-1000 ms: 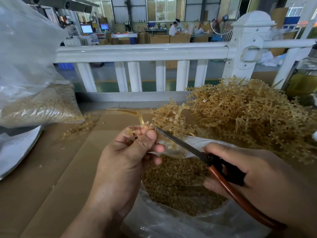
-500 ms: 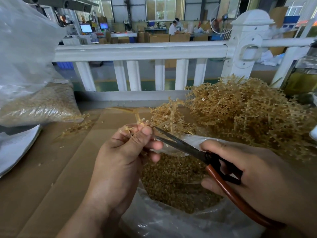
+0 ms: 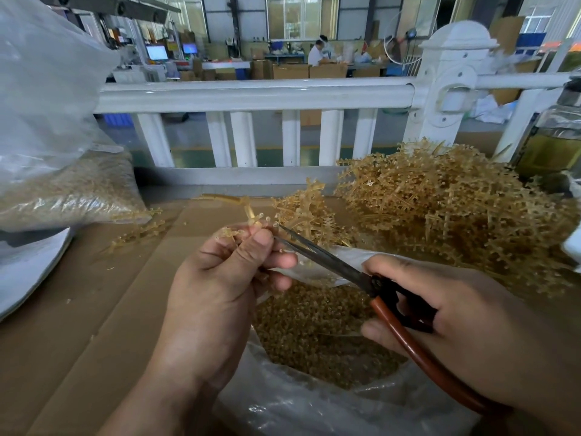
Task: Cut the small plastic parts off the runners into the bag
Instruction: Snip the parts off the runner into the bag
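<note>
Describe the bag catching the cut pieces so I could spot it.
From the white railing, come down to the scissors. The bag sits right beneath them: clear plastic, mouth open, showing loose tan pieces. The other filled bag sits far left.

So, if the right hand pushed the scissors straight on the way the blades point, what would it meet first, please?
Probably the runner pinched in the left hand: the scissors in the right hand point up-left at its small parts, just beside the thumb tip. Depth is unclear.

Soft daylight from far windows (image 3: 301, 17) leaves the near bench dim, glare whitens the plastic sheet (image 3: 41, 83), and the railing (image 3: 251, 94) bows from wide-angle distortion.
</note>
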